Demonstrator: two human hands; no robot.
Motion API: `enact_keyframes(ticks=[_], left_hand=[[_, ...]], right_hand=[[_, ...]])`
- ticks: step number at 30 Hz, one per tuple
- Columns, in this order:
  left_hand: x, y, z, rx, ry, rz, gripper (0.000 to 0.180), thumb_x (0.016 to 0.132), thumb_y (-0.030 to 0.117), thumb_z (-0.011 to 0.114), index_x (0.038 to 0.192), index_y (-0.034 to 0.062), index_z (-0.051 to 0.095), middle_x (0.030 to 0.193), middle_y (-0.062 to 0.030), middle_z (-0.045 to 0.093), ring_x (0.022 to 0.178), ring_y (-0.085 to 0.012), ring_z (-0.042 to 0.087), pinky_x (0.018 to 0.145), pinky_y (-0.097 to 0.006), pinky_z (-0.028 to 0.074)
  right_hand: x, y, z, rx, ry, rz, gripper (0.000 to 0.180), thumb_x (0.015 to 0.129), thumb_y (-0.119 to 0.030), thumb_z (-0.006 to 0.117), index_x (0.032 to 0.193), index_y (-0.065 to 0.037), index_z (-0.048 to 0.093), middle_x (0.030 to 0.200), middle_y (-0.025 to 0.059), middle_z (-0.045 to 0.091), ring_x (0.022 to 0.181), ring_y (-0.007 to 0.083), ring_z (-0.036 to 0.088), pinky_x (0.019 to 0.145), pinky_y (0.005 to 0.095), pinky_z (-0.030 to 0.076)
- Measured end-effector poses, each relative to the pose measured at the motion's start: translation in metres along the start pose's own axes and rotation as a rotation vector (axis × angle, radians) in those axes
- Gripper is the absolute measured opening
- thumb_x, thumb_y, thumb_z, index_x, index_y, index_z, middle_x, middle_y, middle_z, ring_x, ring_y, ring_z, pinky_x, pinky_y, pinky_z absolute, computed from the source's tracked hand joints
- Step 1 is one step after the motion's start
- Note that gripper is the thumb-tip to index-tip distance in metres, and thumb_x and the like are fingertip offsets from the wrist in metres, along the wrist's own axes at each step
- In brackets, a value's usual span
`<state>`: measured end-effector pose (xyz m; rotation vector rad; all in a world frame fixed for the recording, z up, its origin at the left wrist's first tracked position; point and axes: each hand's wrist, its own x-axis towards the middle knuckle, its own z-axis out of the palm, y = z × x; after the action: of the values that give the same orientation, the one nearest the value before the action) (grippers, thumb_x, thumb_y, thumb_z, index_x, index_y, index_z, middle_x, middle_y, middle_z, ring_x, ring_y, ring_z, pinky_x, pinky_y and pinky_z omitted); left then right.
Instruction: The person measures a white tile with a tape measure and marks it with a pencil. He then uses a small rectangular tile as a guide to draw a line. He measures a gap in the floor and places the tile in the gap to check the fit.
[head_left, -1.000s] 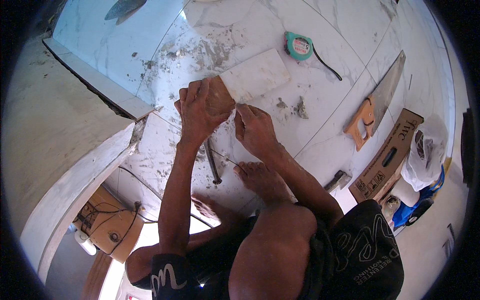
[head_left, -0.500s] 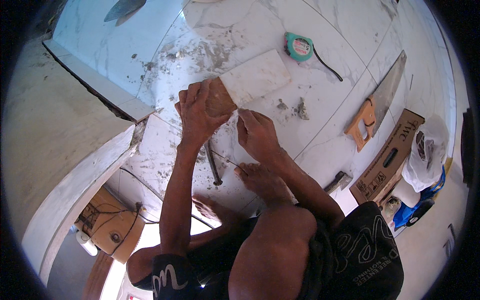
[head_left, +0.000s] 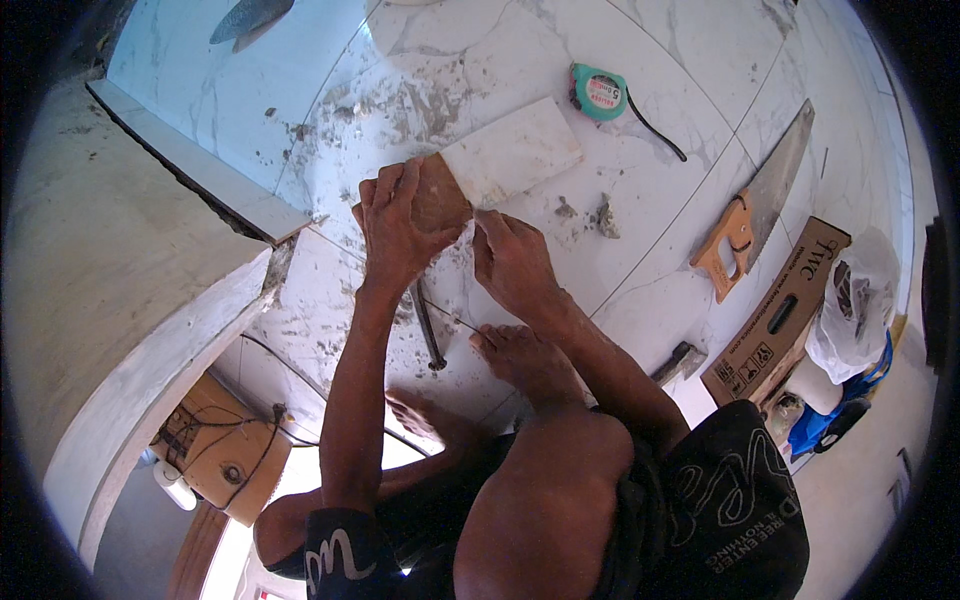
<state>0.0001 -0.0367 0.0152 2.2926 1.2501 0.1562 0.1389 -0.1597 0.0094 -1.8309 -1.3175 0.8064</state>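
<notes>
A white marble tile piece (head_left: 515,158) lies on the dusty marble floor (head_left: 650,70), with a brown end (head_left: 445,195) toward me. My left hand (head_left: 400,225) grips that brown end, fingers spread over it. Just to its right, my right hand (head_left: 512,262) has its fingertips pinched at the piece's near corner; whether something small sits between them I cannot tell. A dark metal rod (head_left: 426,328) lies on the floor under my left wrist. My bare feet (head_left: 525,360) rest just below the hands.
A green tape measure (head_left: 598,92) lies beyond the tile piece. At the right are a handsaw with a wooden handle (head_left: 745,225), a cardboard box (head_left: 785,310) and a white plastic bag (head_left: 860,300). A raised step edge (head_left: 190,165) runs along the left. A trowel (head_left: 250,18) lies at the top.
My right hand has shifted slightly up toward the tile piece's corner. My left hand stays on the brown end.
</notes>
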Motion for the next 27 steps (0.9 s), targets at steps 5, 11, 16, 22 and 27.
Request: enact_keyframes(ticks=[5,11,16,22,27], left_hand=[[-0.001,-0.003,0.003,-0.007,0.016,0.036,0.103,0.054,0.03,0.098,0.145,0.0067,0.055,0.134,-0.0089,0.052,0.119,-0.0325,0.047,0.101,-0.05,0.038],[0.0,-0.005,0.002,0.0,0.006,0.029,0.103,0.052,0.028,0.099,0.143,0.0058,0.056,0.133,-0.0094,0.053,0.119,-0.0327,0.047,0.1,-0.049,0.038],[0.0,-0.011,0.007,-0.015,0.036,0.062,0.1,0.052,0.025,0.098,0.141,0.005,0.056,0.132,-0.0098,0.054,0.116,-0.0334,0.048,0.097,-0.049,0.041],[0.001,-0.006,0.007,0.023,0.062,0.08,0.096,0.054,0.024,0.097,0.139,0.0054,0.057,0.131,-0.0101,0.054,0.113,-0.0324,0.049,0.096,-0.048,0.041],[0.001,-0.009,0.006,-0.033,0.072,0.092,0.096,0.053,0.023,0.097,0.14,0.0082,0.057,0.13,-0.01,0.054,0.112,-0.0326,0.05,0.095,-0.047,0.042]], right_hand=[[0.016,0.003,0.007,-0.054,0.025,-0.029,0.025,0.082,-0.002,0.066,0.105,0.003,0.057,0.088,0.0229,0.067,0.084,0.0446,0.067,0.075,0.0533,0.054],[0.028,-0.002,0.003,-0.072,0.026,-0.019,0.022,0.084,0.001,0.066,0.105,0.004,0.06,0.086,0.0237,0.067,0.08,0.0441,0.068,0.07,0.0517,0.055],[0.044,-0.009,0.002,-0.064,0.08,-0.089,0.024,0.085,0.004,0.065,0.109,0.004,0.063,0.085,0.0241,0.068,0.077,0.0446,0.068,0.067,0.0508,0.055],[0.043,-0.007,-0.003,-0.001,0.075,-0.028,0.023,0.084,0.001,0.066,0.107,0.005,0.064,0.086,0.0248,0.069,0.077,0.0455,0.069,0.068,0.0518,0.054],[0.05,-0.012,-0.006,0.023,0.003,0.024,0.019,0.086,0.001,0.065,0.104,0.005,0.065,0.087,0.025,0.07,0.076,0.0462,0.069,0.069,0.0514,0.055]])
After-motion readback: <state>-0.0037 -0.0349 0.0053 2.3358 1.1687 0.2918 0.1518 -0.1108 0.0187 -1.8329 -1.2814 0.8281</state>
